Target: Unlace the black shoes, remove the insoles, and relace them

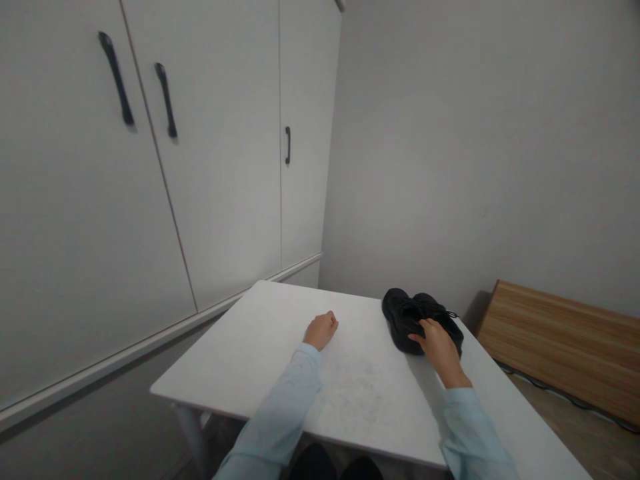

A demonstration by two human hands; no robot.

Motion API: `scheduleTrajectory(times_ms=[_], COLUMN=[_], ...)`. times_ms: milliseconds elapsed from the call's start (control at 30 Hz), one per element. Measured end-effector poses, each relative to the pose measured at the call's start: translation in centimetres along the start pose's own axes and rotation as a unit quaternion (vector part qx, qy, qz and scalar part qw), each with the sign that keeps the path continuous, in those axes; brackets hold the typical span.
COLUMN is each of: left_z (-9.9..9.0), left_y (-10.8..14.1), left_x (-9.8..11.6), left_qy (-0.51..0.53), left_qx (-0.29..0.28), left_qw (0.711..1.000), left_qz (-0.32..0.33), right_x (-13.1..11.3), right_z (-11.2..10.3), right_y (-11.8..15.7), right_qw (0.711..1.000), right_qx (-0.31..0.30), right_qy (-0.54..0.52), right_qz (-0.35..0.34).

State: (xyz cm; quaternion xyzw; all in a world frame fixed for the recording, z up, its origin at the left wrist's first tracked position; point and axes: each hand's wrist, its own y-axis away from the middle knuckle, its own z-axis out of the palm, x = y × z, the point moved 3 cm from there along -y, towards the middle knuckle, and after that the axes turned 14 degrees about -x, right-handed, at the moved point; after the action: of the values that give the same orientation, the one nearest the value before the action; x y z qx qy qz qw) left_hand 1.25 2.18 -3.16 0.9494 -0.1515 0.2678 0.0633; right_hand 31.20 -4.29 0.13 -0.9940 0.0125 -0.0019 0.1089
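The right hand [440, 343] is closed on a black shoe [399, 327] at the far right corner of the white table [240, 347] — the thumb lies on the shoe's near side, the fingers curl at its opening. A second black shoe [434, 308] stands against it at the same corner of the table; whether the fingers also touch that one is hidden. The left hand [321, 331] is curled into a loose fist, with nothing to be seen in it, over the middle of the table and well apart from the shoes. Both forearms, in light blue sleeves [280, 407], reach in from the table's near edge. White cabinets [235, 167] run along the table's left side; a wood-grain panel [565, 350] stands beyond its right edge.
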Motion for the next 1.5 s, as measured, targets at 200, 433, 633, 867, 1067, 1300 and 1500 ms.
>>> scheduleTrajectory(times_ms=[200, 433, 633, 867, 1067, 1300, 1500], left_z=[-0.1, 0.2, 0.2, 0.6, 1.2, 1.4, 1.4], left_y=[0.0, -0.4, -0.5, -0.1, 0.1, 0.1, 0.0], left_x=[0.2, 0.1, 0.5, 1.4, 1.9, 1.8, 1.6], left_qy=[-0.001, 0.0, 0.009, 0.014, -0.01, -0.007, -0.014], left_qx=[0.001, 0.013, 0.007, -0.052, -0.07, -0.072, -0.062], left_qw=[1.0, 1.0, 0.996, 0.987, 0.98, 0.98, 0.981], left_qz=[0.006, 0.028, 0.083, 0.154, 0.187, 0.188, 0.185], right_x=[-2.5, -9.1, -14.8, -16.8, -15.7, -15.5, -15.7], right_z=[-2.5, -5.5, -2.6, 1.8, 1.7, 1.8, 2.0], right_y=[0.5, 1.9, 2.1, 2.3, 2.4, 2.6, 2.6], right_qw=[0.998, 0.985, 0.959, 0.941, 0.926, 0.921, 0.923], right_qx=[0.013, 0.052, -0.012, -0.102, -0.109, -0.109, -0.11], right_qy=[0.049, -0.044, -0.11, -0.162, -0.235, -0.252, -0.243], right_qz=[-0.03, -0.157, -0.262, -0.281, -0.276, -0.275, -0.277])
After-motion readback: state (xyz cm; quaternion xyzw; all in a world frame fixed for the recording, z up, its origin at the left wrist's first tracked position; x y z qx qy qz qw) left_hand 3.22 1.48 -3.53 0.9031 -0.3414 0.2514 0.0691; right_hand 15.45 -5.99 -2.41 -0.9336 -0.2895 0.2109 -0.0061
